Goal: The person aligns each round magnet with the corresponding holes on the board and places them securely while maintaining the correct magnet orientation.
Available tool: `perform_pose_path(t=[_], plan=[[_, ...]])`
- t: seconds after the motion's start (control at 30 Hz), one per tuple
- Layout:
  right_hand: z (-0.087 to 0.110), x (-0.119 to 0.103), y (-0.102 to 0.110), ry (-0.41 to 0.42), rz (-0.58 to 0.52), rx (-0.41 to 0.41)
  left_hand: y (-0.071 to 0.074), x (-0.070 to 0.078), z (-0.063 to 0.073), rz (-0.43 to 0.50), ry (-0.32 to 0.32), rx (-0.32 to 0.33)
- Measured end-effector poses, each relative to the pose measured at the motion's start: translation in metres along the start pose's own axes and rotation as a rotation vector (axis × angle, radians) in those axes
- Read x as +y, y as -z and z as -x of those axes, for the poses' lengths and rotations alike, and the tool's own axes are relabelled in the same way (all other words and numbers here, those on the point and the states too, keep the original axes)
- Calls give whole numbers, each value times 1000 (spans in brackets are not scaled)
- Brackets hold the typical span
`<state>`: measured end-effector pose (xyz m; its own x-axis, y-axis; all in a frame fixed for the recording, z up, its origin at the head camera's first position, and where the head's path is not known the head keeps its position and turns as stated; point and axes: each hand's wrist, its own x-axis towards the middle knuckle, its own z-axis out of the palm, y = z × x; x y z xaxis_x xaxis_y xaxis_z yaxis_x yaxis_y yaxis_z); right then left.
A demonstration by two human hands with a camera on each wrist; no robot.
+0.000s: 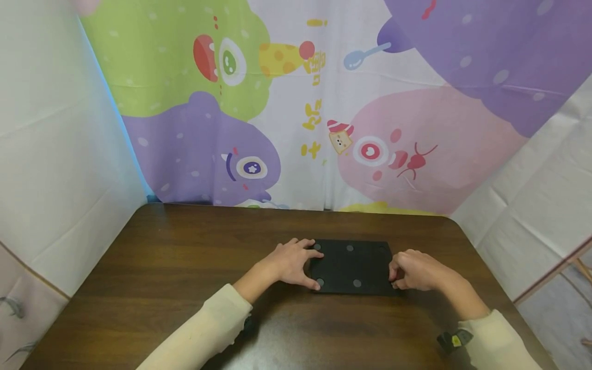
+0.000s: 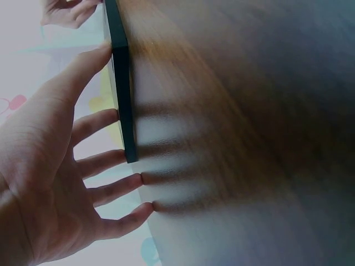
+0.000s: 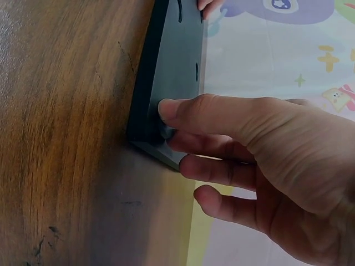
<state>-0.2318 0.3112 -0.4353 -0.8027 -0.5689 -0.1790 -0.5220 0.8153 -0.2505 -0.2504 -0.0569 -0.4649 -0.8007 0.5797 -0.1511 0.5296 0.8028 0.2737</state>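
A flat black rectangular panel (image 1: pixel 339 267) lies on the wooden table, with grey round pads (image 1: pixel 350 248) on its upper face. At its left end my left hand (image 1: pixel 292 262) steadies it, fingers spread; the thumb touches the near left corner, and two fingertips reach past the panel's end in the left wrist view. My right hand (image 1: pixel 416 270) is at the near right corner. In the right wrist view its thumb and index finger pinch a small grey round pad (image 3: pixel 166 132) at that corner, partly hidden by the fingers. The other fingers are loosely bent beside the panel's end.
The brown wooden table (image 1: pixel 152 288) extends around the panel on all sides. A cartoon-printed curtain (image 1: pixel 300 190) hangs behind its far edge, and pale sheets (image 1: pixel 55 128) hang at both sides.
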Motion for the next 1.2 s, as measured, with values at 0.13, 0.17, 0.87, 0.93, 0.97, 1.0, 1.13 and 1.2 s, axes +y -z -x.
perform_pose_path(t=[0.13, 0.17, 0.87, 0.93, 0.97, 1.0, 1.13, 1.2], plan=[[-3, 17, -8, 72, -14, 21, 0, 0, 0, 2, -4, 2], [-4, 19, -9, 79, -18, 20, 0, 0, 1, 4, -4, 3], [-1, -4, -1, 39, 22, 0, 0, 1, 2, 12, 1, -1], [-1, -4, -1, 37, 15, -1, 0, 1, 2, 9, 3, -2], [-1, -4, -1, 34, 9, -3, 0, 1, 2, 7, 3, -3], [-1, -4, -1, 32, 2, -3, 0, 1, 2, 5, 4, -1], [-2, -5, -1, 19, -31, -4, 0, 1, 1, 9, 0, 0], [-2, -5, 1, 17, -39, 3, -6, -4, -3, 5, -13, 10]])
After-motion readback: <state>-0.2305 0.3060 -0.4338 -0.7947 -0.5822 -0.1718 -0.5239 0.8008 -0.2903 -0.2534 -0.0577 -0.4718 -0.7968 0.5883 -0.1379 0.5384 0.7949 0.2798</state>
